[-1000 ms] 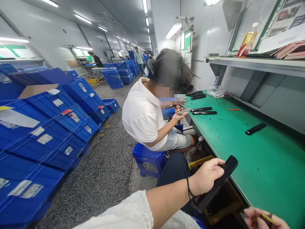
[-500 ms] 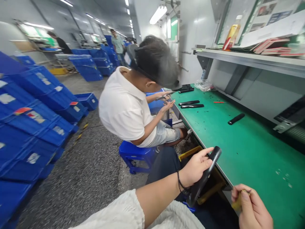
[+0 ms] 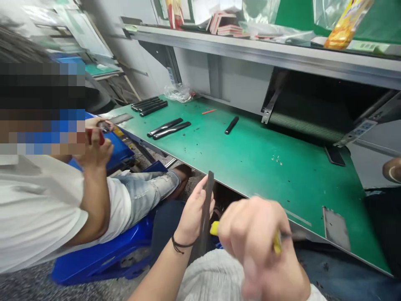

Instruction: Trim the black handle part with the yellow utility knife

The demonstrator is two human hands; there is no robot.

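Note:
My left hand, a dark cord around its wrist, is wrapped round a long black piece held nearly upright at the table's front edge. Closer to the camera, my right hand is a blurred fist around a small yellow-handled tool. Yellow shows on both sides of that fist, and a smeared thin tip sticks out to the right; its exact kind is unclear. The two hands are apart, the right one beside the black piece. Two glossy black pieces and a single one lie farther back on the green tabletop.
A co-worker in a white shirt sits close on the left, a red object in hand. More black pieces lie at the far left. A red stick, a grey plate and an overhead shelf are around the table.
The view has swung right toward the table. My right hand has come up and nearer my left, still gripping the yellow tool. The black piece in my left hand now stands more upright, edge-on.

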